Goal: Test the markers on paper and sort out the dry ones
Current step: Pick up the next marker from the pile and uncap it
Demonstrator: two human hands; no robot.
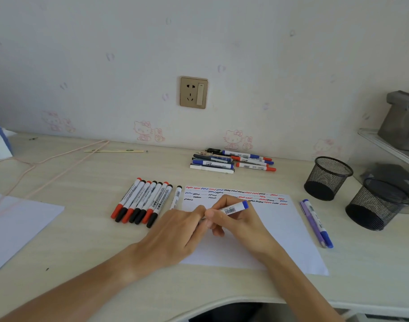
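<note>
Two mesh cups (328,177) nothing visible inside | both hands (212,219) grasping blue marker (233,208)

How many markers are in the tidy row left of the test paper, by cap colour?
Row of markers, by lower cap colour:
Red caps: 3
Black caps: 4
Total: 7
The separate black-tipped marker by the paper's edge is not counted.

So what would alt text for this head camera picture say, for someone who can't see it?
Both hands, left hand and right hand, hold a blue-ended marker over a sheet of paper scribbled with red, blue and black test lines. Rows of markers lie nearby beside two mesh cups.
</note>
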